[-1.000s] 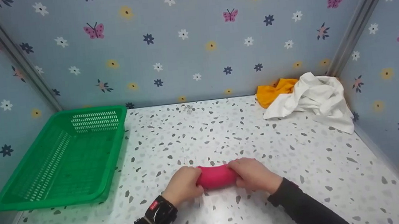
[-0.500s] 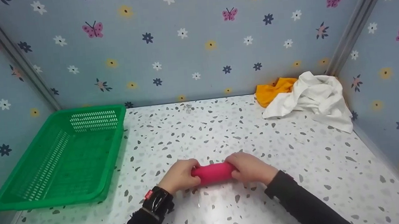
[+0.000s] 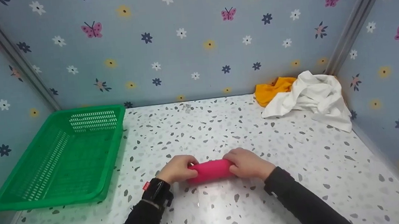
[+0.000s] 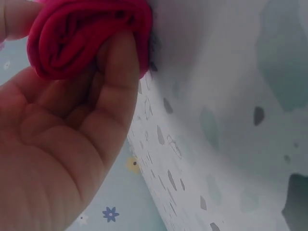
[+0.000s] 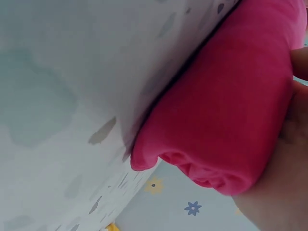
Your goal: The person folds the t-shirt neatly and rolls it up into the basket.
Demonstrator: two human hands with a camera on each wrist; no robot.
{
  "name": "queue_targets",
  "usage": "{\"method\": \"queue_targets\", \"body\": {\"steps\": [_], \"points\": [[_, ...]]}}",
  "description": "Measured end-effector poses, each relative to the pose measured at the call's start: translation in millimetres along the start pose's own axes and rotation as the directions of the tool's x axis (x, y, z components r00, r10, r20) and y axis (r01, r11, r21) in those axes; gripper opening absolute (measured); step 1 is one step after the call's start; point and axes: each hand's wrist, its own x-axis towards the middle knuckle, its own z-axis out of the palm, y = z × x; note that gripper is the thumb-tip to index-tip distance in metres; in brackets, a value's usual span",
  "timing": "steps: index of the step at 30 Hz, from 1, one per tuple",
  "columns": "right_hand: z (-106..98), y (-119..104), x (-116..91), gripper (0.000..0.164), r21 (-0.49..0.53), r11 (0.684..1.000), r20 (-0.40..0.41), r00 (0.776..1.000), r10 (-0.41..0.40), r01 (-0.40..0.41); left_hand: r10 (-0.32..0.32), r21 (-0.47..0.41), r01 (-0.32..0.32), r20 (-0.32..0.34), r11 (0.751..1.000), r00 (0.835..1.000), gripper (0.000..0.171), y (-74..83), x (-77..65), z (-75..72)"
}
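Note:
A rolled-up bright pink cloth lies crosswise on the speckled table, close in front of me. My left hand grips its left end between thumb and fingers. In the left wrist view, a finger bends against the spiral folds at the end of the pink cloth. At the opposite end, my right hand holds the roll with the thumb on the near side. The right wrist view shows the smooth outside of the pink cloth touching the table, its end layers loosely folded; most of the right fingers are hidden there.
A green plastic basket with slotted walls stands at the left. In the back right corner, a crumpled white cloth lies beside an orange cloth. Patterned blue panels rise at the back and both sides.
Both hands and the pink roll have moved slightly away from me. The roll's left end now sits a little lower in view than its right end, and the fingers have shifted on it.

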Motion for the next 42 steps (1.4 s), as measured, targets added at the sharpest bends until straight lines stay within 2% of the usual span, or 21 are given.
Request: {"method": "queue_targets", "body": {"steps": [5,10,17,21,29,32,34,38,42], "points": [[0.3,5.1,1.4,0.04,-0.012,1.0,-0.003,1.0,-0.006,0.006,-0.05,-0.005,0.051,0.042,0.999,0.998,0.024,-4.0,8.4,-3.6],[-2.3,8.1,2.9,0.043,0.027,1.0,0.014,1.0,0.003,-0.003,-0.066,-0.001,0.066,0.058,0.998,0.996,0.023,-3.4,14.4,-4.9],[-0.8,13.5,8.6,0.032,0.138,0.99,-0.017,1.0,0.025,-0.023,-0.085,-0.008,0.085,0.03,0.996,0.996,0.021,-4.4,15.3,-3.1],[0.8,16.3,9.6,0.027,0.154,0.987,-0.012,0.999,0.037,-0.035,-0.079,0.007,0.079,0.013,0.997,0.997,0.023,-5.9,16.0,-1.0],[0.4,17.5,7.4,0.024,0.165,0.985,-0.007,0.999,0.051,-0.049,-0.113,-0.055,0.113,0.007,0.992,0.994,0.026,-6.8,10.9,1.6],[0.3,17.5,7.2,0.021,0.174,0.984,-0.008,0.999,0.044,-0.042,-0.099,-0.017,0.099,0.009,0.995,0.995,0.026,-3.6,8.4,0.0],[0.0,17.6,6.7,0.019,0.179,0.983,-0.003,0.999,0.042,-0.04,-0.086,0.04,0.086,0.012,0.996,0.996,0.025,2.1,7.2,-2.2],[-1.0,18.0,6.2,0.017,0.194,0.98,0.01,0.999,0.042,-0.043,-0.026,0.165,0.022,0.016,0.986,1.0,0.028,20.6,7.7,-5.4],[-1.3,18.4,6.9,0.016,0.203,0.979,0.013,0.999,0.034,-0.036,0.013,0.201,-0.021,0.042,0.979,0.999,0.038,37.5,12.9,-3.6]]}}
